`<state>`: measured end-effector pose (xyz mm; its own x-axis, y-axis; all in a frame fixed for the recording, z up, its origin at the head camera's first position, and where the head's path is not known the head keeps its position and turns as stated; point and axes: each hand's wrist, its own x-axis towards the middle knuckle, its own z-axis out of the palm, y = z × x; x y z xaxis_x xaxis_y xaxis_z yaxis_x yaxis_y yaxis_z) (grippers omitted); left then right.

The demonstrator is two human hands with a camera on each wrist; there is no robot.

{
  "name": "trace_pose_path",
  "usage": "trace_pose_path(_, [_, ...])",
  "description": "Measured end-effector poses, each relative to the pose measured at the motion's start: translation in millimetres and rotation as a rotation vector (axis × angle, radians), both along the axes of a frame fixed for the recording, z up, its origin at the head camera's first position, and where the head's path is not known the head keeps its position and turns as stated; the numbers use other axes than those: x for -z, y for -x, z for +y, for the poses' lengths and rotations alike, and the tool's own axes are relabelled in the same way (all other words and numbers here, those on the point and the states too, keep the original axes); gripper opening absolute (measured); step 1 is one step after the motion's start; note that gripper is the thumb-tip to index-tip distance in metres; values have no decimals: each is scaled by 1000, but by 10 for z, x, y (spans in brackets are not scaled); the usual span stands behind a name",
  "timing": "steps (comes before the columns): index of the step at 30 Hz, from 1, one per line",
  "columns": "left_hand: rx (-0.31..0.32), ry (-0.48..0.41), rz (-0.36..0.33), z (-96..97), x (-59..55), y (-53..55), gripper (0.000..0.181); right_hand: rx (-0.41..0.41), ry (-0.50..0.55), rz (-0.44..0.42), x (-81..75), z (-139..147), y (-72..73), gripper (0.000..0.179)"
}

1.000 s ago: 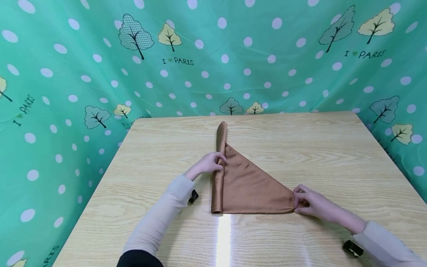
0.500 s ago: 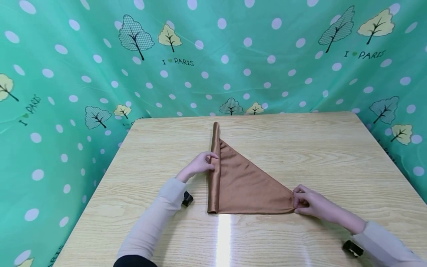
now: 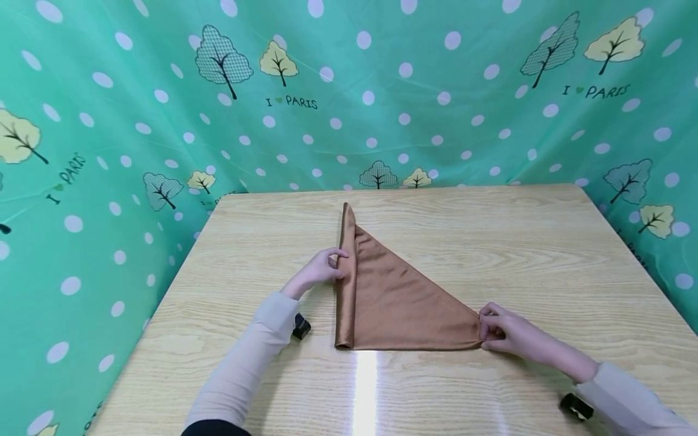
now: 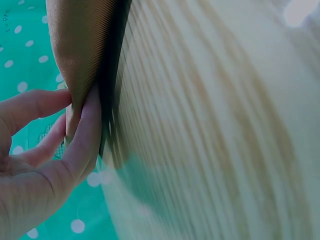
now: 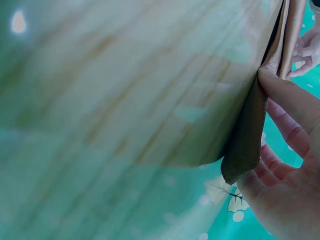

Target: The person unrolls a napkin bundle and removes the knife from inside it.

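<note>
A brown satin cloth (image 3: 406,303) lies on the table, its right part a flat, lightly wrinkled triangle. Along its left side the fabric forms a long roll (image 3: 345,303) running away from the person. My left hand (image 3: 313,272) pinches this roll near its middle; in the left wrist view, thumb and fingers stand on either side of the brown fabric (image 4: 82,45). At the cloth's narrow right end, my right hand (image 3: 515,333) pinches the corner. The right wrist view has the folded corner (image 5: 247,140) between the thumb and the fingers.
The light wooden table (image 3: 534,242) has a bright glare strip (image 3: 365,387) in front of the cloth. A green dotted curtain (image 3: 371,66) hangs behind and at both sides. Small black devices (image 3: 301,326) sit at the wrists.
The left hand has moved a little to the left with the roll, which now looks flatter and wider. The triangle has lengthened leftward. The right hand has stayed at the corner.
</note>
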<state>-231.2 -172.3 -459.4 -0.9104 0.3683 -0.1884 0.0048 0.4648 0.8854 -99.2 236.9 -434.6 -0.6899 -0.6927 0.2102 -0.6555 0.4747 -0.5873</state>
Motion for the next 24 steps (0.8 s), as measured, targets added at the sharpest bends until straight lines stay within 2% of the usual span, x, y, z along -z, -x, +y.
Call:
trace_pose_path(1, [-17, 12, -17, -18, 48, 26, 49, 0, 0, 1, 0, -1, 0, 20])
trace_pose_path(2, [-16, 10, -12, -28, 30, -4, 50, 0, 1, 3, -1, -3, 0, 21])
trace_pose_path(3, [-7, -26, -8, -71, 141, 55, 50, 0, 2, 3, -1, -4, 0, 22])
trace_pose_path(4, [-40, 11, -38, -55, 88, 25, 51, 1, 2, 5, 0, -5, 0, 22])
trace_pose_path(5, [-51, 19, -43, -69, 136, 45, 51, 3, 2, 7, 0, -6, 0, 23])
trace_pose_path(6, [-32, -10, -24, -111, 238, 89, 52, 5, 2, 9, 1, -7, 0, 23])
trace_pose_path(7, [-38, -12, -32, -117, 239, 87, 52, 6, 3, 11, 2, -8, 0, 24])
trace_pose_path(8, [-33, -16, -32, -144, 304, 120, 53, 6, 3, 13, 2, -9, 0, 24])
trace_pose_path(9, [-31, -27, -35, -192, 476, 219, 53, 7, 3, 16, 3, -11, 0, 24])
trace_pose_path(10, [-44, 5, -47, -203, 537, 255, 54, 8, 5, 18, 4, -12, -1, 24])
trace_pose_path(12, [-15, -30, -22, -288, 781, 376, 54, 9, 5, 21, 5, -15, -1, 24])
trace_pose_path(13, [-20, -14, -29, -308, 860, 420, 54, 9, 5, 20, 4, -16, -1, 24])
trace_pose_path(15, [-4, -30, 6, -361, 1035, 508, 53, 10, 3, 19, 3, -19, -1, 24])
trace_pose_path(16, [-1, -20, 16, -375, 1078, 531, 53, 11, 3, 17, 2, -20, -1, 23])
trace_pose_path(17, [-5, -2, 20, -331, 909, 434, 53, 11, 1, 15, 1, -20, -1, 23])
trace_pose_path(19, [-22, 65, 4, -282, 765, 384, 54, 12, 0, 12, 2, -21, 0, 23])
trace_pose_path(21, [1, 65, 61, -249, 595, 297, 52, 14, -1, 12, 4, -21, 0, 23])
trace_pose_path(23, [-22, 130, 49, -154, 240, 135, 48, 14, -1, 9, 6, -22, 0, 24])
trace_pose_path(24, [-33, 145, 53, -151, 232, 149, 46, 14, -1, 8, 7, -22, 0, 24])
